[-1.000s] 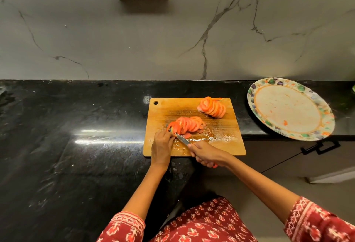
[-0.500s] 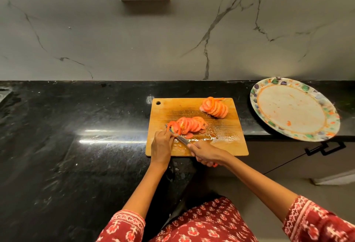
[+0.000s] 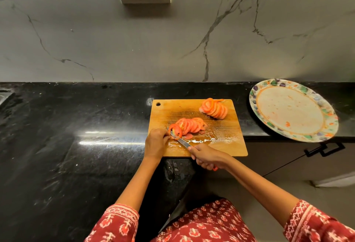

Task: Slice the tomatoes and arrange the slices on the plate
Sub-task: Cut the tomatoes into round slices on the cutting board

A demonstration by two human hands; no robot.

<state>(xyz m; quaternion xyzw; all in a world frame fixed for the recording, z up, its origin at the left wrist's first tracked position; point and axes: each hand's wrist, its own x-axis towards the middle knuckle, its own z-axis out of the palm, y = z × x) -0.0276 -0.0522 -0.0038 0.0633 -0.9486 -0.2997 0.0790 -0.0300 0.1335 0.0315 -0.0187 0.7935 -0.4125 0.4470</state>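
The right grip (image 3: 208,157) is wrapped round the handle of the knife (image 3: 179,140), whose blade sits against the last tomato end piece (image 3: 175,130); the left grip (image 3: 156,142) pinches that piece from the side. The main risk is the left fingertips, which lie almost touching the blade on a small, wet stub that could slip on the juice pooled on the cutting board (image 3: 221,142). Two fanned rows of slices (image 3: 192,124) (image 3: 215,109) wait on the board. The plate (image 3: 257,107) overhangs the surface edge, so a careless nudge might tip it.

2 tomato stacks (image 3: 190,126), 1 knife (image 3: 180,141), 1 plate (image 3: 330,124), 1 board (image 3: 226,145)
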